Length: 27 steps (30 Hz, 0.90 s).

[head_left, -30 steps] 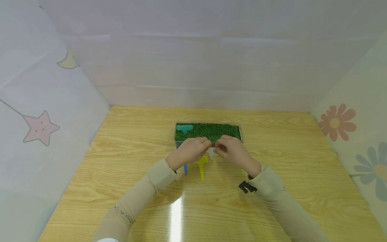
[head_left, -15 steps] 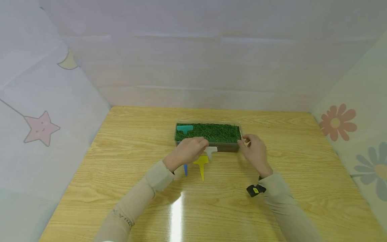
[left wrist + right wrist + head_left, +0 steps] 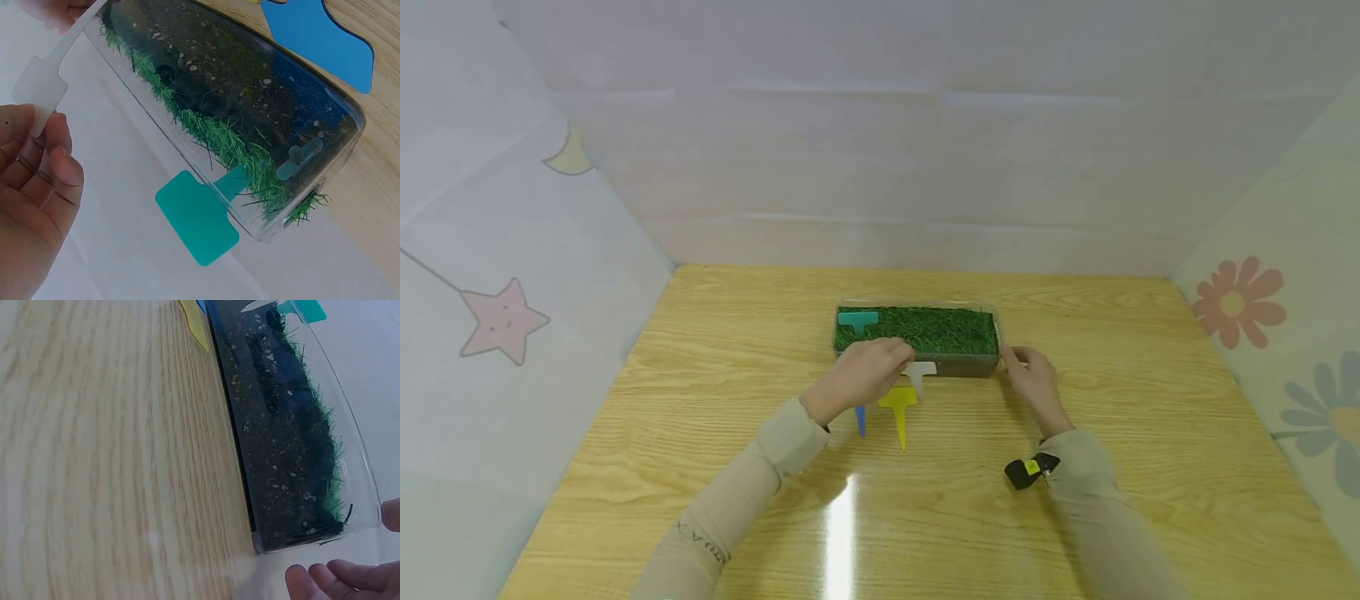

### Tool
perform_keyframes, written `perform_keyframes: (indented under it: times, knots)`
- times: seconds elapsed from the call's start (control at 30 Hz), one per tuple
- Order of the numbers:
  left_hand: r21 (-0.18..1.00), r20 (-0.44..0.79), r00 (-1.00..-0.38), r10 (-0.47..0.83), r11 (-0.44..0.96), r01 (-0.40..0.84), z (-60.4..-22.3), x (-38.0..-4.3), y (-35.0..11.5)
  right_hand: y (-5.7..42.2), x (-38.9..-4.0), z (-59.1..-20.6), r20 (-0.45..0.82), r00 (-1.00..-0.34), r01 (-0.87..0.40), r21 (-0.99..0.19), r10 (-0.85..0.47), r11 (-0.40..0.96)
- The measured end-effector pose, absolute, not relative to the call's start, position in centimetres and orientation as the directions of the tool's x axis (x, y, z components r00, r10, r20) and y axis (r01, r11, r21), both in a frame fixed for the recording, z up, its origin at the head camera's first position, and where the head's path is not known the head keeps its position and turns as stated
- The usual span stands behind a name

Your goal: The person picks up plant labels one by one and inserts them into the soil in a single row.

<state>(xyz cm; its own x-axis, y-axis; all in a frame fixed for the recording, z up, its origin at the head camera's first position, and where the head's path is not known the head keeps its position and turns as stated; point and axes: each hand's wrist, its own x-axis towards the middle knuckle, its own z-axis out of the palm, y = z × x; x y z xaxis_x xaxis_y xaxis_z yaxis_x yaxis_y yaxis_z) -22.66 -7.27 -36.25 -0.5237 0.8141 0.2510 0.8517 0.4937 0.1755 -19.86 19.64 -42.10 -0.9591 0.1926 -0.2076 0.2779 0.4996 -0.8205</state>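
Note:
My left hand [image 3: 868,371] pinches a white T-shaped plant label [image 3: 40,87] by its wide head, in front of a clear box [image 3: 958,365]. Its stem points away from the palm in the left wrist view. Soil and green artificial grass [image 3: 932,329] fill the box. At the box's right end is my right hand [image 3: 1036,387]; its thumb [image 3: 392,514] appears to touch the rim corner, while the other fingers lie extended just off the end wall. A teal plant label [image 3: 199,215] stands in the grass at the left end, its stem tip visible through the wall.
On the wooden table [image 3: 760,333], in front of the box, lie a yellow plant label [image 3: 899,408] and a blue plant label [image 3: 860,421], the latter partly covered by my left hand. A pale wall [image 3: 880,167] rises behind the table.
My right hand has moved right, from beside the left hand to the box's right end, and its fingers have straightened. The left hand stays nearly in place with the white plant label, which now shows more.

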Motion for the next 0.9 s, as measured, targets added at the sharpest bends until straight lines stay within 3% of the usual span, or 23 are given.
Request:
perform_keyframes:
  times: [0.6,0.9]
  knots:
    - [0.132,0.334,-0.488,0.806,0.473,0.871,-34.3,-23.5,-7.1,19.4,-20.1,-42.9,-0.270,-0.947,0.314,-0.891,0.174,0.327]
    - [0.084,0.372,-0.491,0.788,0.498,0.863,-33.0,-24.7,-7.2,19.3,-20.2,-43.2,-0.270,-0.943,0.321,-0.890,0.193,0.324]
